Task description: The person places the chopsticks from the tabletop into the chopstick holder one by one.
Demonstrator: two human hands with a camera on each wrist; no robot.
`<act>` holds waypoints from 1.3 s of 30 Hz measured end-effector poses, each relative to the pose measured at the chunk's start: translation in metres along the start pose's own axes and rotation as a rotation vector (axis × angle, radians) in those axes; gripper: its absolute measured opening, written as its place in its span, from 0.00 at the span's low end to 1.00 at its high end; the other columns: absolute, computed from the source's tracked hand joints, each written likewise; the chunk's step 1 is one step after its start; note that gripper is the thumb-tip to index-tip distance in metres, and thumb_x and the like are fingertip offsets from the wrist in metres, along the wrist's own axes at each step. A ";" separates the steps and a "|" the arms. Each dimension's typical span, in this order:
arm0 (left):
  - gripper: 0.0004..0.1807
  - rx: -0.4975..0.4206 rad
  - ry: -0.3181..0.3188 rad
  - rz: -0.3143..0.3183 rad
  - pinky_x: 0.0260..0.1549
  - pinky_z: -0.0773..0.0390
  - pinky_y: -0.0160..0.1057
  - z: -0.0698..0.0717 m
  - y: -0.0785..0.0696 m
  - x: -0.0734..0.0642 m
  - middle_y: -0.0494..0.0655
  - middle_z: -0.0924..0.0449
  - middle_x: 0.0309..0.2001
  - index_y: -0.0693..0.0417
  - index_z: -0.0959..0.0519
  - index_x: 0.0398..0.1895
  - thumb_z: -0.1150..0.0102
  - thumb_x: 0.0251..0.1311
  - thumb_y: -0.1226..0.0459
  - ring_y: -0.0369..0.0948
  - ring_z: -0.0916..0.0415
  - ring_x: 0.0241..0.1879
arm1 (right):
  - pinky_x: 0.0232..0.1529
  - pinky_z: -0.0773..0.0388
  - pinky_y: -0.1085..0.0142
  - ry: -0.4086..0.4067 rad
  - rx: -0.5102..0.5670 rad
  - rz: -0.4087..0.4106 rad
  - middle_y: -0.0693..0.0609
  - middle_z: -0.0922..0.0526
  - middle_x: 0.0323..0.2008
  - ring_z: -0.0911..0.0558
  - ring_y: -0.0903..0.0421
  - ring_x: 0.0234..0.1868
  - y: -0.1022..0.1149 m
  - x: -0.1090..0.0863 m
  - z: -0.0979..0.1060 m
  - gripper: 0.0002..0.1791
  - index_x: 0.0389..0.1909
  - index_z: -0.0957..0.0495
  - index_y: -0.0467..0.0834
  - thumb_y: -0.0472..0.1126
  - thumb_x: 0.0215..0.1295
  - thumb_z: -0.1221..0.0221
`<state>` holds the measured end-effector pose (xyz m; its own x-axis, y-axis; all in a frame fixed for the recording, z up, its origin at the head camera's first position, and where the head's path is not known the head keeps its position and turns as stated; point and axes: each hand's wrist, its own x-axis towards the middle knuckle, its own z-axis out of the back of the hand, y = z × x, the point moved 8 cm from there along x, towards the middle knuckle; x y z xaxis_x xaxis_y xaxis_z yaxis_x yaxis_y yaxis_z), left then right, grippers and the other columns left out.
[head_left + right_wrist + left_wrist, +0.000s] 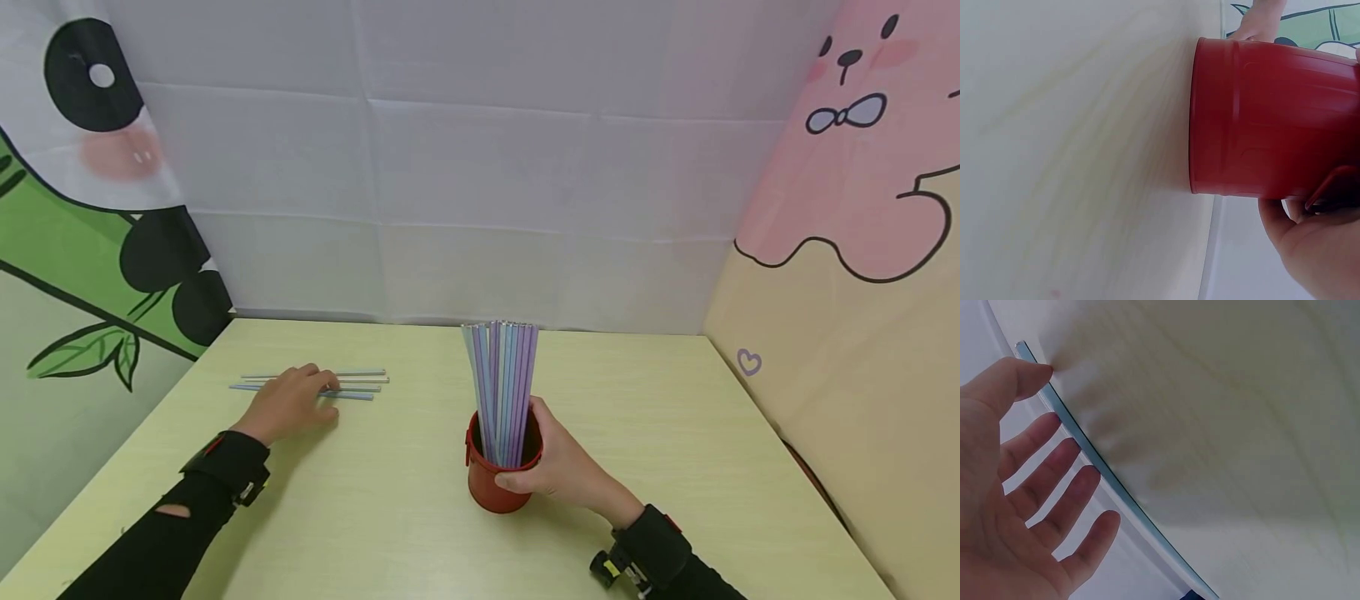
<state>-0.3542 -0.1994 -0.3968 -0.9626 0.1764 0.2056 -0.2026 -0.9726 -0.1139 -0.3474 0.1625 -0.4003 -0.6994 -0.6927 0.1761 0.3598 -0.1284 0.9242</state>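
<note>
My left hand [292, 404] is over a few thin pale-blue and silvery straws [360, 397] lying on the left of the table. In the left wrist view its fingers are spread and loosely bent, with the thumb and fingertips along a light-blue straw [1094, 456]. My right hand [551, 462] grips a small red bucket [495, 489] from its right side, thumb across the front. The hand also shows below the bucket's wall in the right wrist view. Many blue and purple straws [504, 383] stand upright in the bucket, their lower ends hidden inside.
The pale wooden table [405, 517] ends at a white cloth backdrop [465, 167]. Printed cloth with a panda stands on the left, and a pink bear panel [847, 183] on the right. A black band with a small camera [611, 567] is on the right wrist.
</note>
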 end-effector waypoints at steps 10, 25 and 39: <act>0.10 -0.023 0.058 -0.028 0.28 0.29 0.43 -0.002 0.001 -0.001 0.39 0.27 0.29 0.47 0.23 0.32 0.31 0.49 0.64 0.39 0.32 0.28 | 0.52 0.25 0.56 -0.004 -0.001 -0.001 0.60 0.33 0.60 0.30 0.57 0.58 0.002 -0.001 -0.002 0.51 0.67 0.49 0.60 0.44 0.47 0.27; 0.11 -0.087 0.129 -0.159 0.29 0.28 0.40 -0.001 -0.004 -0.011 0.35 0.27 0.26 0.46 0.22 0.29 0.29 0.47 0.68 0.37 0.33 0.27 | 0.53 0.25 0.54 -0.043 -0.015 -0.016 0.58 0.33 0.60 0.30 0.56 0.59 0.019 -0.015 -0.026 0.51 0.67 0.49 0.60 0.45 0.47 0.26; 0.10 -0.246 -0.212 -0.277 0.27 0.24 0.35 0.078 -0.087 0.002 0.33 0.26 0.28 0.48 0.24 0.34 0.37 0.49 0.69 0.30 0.28 0.28 | 0.52 0.25 0.54 -0.044 -0.016 -0.018 0.57 0.33 0.60 0.30 0.55 0.59 0.022 -0.018 -0.026 0.51 0.67 0.49 0.58 0.44 0.47 0.26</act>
<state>-0.3243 -0.1267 -0.3107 -0.8126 0.3664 0.4533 -0.5102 -0.8231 -0.2494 -0.3109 0.1541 -0.3921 -0.7320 -0.6585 0.1745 0.3565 -0.1520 0.9219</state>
